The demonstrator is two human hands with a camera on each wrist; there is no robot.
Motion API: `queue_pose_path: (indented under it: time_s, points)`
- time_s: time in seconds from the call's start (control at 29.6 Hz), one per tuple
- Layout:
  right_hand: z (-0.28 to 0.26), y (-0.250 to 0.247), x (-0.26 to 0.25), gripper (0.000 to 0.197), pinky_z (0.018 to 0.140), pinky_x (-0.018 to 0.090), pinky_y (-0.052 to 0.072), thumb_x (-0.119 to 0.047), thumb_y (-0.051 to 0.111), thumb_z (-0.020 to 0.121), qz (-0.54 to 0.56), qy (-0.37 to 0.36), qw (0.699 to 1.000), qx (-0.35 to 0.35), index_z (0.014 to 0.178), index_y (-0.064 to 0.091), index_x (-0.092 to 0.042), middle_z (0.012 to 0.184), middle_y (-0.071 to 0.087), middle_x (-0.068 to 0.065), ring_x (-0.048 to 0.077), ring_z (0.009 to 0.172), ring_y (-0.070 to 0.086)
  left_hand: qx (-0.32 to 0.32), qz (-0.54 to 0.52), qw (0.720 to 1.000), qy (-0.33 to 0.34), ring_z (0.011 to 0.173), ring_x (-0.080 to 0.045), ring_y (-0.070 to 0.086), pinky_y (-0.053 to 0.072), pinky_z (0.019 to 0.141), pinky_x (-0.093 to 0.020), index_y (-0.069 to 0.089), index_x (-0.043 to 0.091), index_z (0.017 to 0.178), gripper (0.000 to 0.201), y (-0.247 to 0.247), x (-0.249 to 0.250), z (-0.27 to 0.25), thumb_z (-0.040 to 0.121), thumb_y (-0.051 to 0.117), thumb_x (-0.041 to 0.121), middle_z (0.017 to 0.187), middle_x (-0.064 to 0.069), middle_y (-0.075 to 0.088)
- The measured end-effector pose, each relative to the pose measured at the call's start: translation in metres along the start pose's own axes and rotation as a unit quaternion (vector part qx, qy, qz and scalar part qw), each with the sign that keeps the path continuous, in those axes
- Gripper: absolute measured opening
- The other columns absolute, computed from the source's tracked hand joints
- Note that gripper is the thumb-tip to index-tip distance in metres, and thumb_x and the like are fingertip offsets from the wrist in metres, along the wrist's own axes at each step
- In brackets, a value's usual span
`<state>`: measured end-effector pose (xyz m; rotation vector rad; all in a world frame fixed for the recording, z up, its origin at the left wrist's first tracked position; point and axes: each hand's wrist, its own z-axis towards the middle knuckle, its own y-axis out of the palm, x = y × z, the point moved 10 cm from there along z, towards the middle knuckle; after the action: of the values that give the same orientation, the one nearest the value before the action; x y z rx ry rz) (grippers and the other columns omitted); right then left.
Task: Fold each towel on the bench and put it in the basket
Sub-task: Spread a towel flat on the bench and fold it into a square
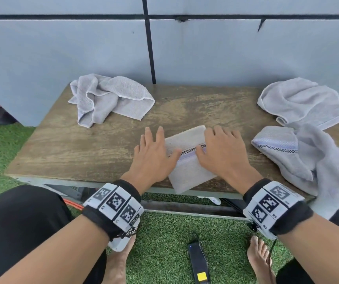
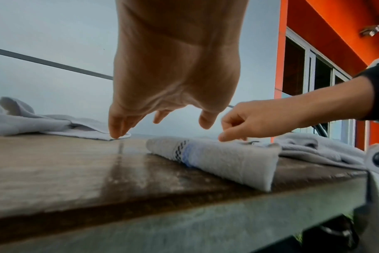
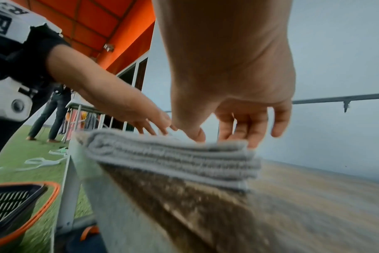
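A grey folded towel (image 1: pixel 187 167) with a checked blue stripe lies on the wooden bench (image 1: pixel 72 152), its near corner over the front edge. My left hand (image 1: pixel 156 148) lies over the towel's left side with straight, spread fingers; in the left wrist view the left hand (image 2: pixel 160 116) hangs just above the bench. My right hand (image 1: pixel 217 144) rests on the towel's right side, and its fingertips (image 3: pixel 252 143) touch the top fold. A crumpled towel (image 1: pixel 109 97) sits at the back left. Two more towels (image 1: pixel 299 103) (image 1: pixel 312 160) lie on the right. The black basket (image 3: pixel 55 190) with an orange rim stands on the grass below the bench's left end.
A grey panel wall (image 1: pixel 62 58) stands close behind the bench. On the artificial grass by my bare feet lies a black device with a yellow button (image 1: pixel 199 263). Another person (image 3: pixel 52 111) stands far off on the left.
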<state>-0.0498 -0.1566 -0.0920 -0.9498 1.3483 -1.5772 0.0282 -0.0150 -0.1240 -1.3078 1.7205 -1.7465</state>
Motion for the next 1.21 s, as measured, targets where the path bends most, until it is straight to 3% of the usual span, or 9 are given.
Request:
queue_pose_path:
  time_s: [0.07, 0.13, 0.2, 0.37, 0.51, 0.61, 0.71, 0.84, 1.21]
  points:
    - [-0.005, 0.012, -0.015, 0.042, 0.105, 0.044, 0.042, -0.041, 0.043, 0.098, 0.059, -0.064, 0.996, 0.002, 0.127, 0.052, -0.012, 0.135, 0.053, 0.009, 0.027, 0.124, 0.051, -0.001, 0.011, 0.999, 0.034, 0.153, -0.032, -0.007, 0.009, 0.121, -0.054, 0.001, 0.019, 0.159, 0.079, 0.012, 0.01, -0.005, 0.099, 0.029, 0.063, 0.166, -0.016, -0.012]
    - [-0.012, 0.039, -0.023, 0.058, 0.123, 0.048, 0.021, -0.045, 0.03, 0.104, 0.102, -0.098, 0.987, -0.079, 0.156, 0.025, -0.018, 0.166, 0.016, 0.002, 0.019, 0.154, 0.013, -0.01, 0.027, 0.998, 0.061, 0.153, -0.028, -0.015, 0.005, 0.123, -0.055, -0.002, 0.019, 0.159, 0.075, 0.03, 0.015, -0.01, 0.101, 0.019, 0.061, 0.165, -0.01, -0.018]
    - [-0.017, 0.057, -0.018, 0.064, 0.126, 0.048, 0.006, -0.052, 0.017, 0.105, 0.119, -0.086, 0.981, -0.127, 0.161, 0.001, -0.025, 0.168, -0.01, -0.009, 0.009, 0.154, -0.013, -0.011, 0.049, 0.996, 0.077, 0.151, -0.024, -0.021, 0.003, 0.123, -0.056, -0.009, 0.022, 0.159, 0.072, 0.042, 0.013, -0.01, 0.101, 0.013, 0.06, 0.165, -0.005, -0.022]
    - [-0.018, 0.067, 0.004, 0.069, 0.125, 0.044, 0.002, -0.057, 0.011, 0.103, 0.157, -0.02, 0.972, -0.173, 0.158, -0.016, -0.027, 0.166, -0.022, -0.008, 0.016, 0.154, -0.011, -0.027, 0.056, 0.997, 0.044, 0.15, -0.026, -0.026, -0.001, 0.122, -0.058, -0.018, 0.031, 0.156, 0.069, 0.037, -0.008, 0.008, 0.101, 0.011, 0.061, 0.162, -0.006, -0.029]
    - [-0.019, 0.06, 0.012, 0.069, 0.123, 0.046, 0.021, -0.051, 0.017, 0.105, 0.14, 0.017, 0.976, -0.167, 0.159, -0.004, -0.015, 0.168, 0.005, 0.011, 0.027, 0.154, 0.011, -0.024, 0.058, 0.998, 0.005, 0.152, -0.031, -0.016, 0.008, 0.122, -0.057, -0.017, 0.019, 0.157, 0.077, 0.032, -0.006, 0.005, 0.102, 0.018, 0.06, 0.164, -0.01, -0.023]
    - [-0.016, 0.037, 0.017, 0.061, 0.098, 0.039, 0.045, -0.043, 0.036, 0.103, 0.113, 0.044, 0.987, -0.108, 0.149, 0.025, -0.003, 0.145, 0.042, 0.018, 0.032, 0.132, 0.043, 0.012, 0.072, 0.997, -0.04, 0.142, -0.036, 0.026, 0.03, 0.113, -0.049, 0.011, 0.002, 0.154, 0.088, 0.018, -0.005, 0.003, 0.097, 0.03, 0.066, 0.154, -0.017, 0.02]
    - [-0.016, 0.031, 0.024, 0.046, 0.071, 0.034, 0.04, -0.042, 0.048, 0.1, 0.159, 0.087, 0.976, -0.118, 0.125, 0.041, -0.004, 0.12, 0.052, 0.016, 0.03, 0.1, 0.055, 0.027, 0.1, 0.992, -0.073, 0.119, -0.032, 0.042, 0.04, 0.099, -0.045, 0.041, 0.001, 0.131, 0.081, 0.005, -0.007, 0.002, 0.091, 0.035, 0.072, 0.127, -0.014, 0.04]
    - [-0.018, 0.041, 0.032, 0.048, 0.054, 0.032, 0.037, -0.049, 0.052, 0.096, 0.205, 0.134, 0.955, -0.167, 0.114, 0.043, -0.006, 0.106, 0.055, 0.012, 0.022, 0.079, 0.055, 0.013, 0.084, 0.994, -0.074, 0.118, -0.033, 0.045, 0.042, 0.096, -0.043, 0.046, 0.002, 0.125, 0.075, 0.004, -0.005, 0.002, 0.09, 0.042, 0.068, 0.125, -0.016, 0.047]
    - [-0.02, 0.052, 0.028, 0.061, 0.071, 0.039, 0.051, -0.06, 0.047, 0.094, 0.254, 0.166, 0.929, -0.21, 0.125, 0.037, -0.009, 0.098, 0.059, 0.005, 0.024, 0.082, 0.062, 0.04, -0.116, 0.992, 0.029, 0.07, -0.021, 0.059, 0.044, 0.057, -0.037, 0.033, 0.018, 0.106, 0.04, -0.006, 0.017, 0.004, 0.091, 0.069, 0.024, 0.086, -0.002, 0.059]
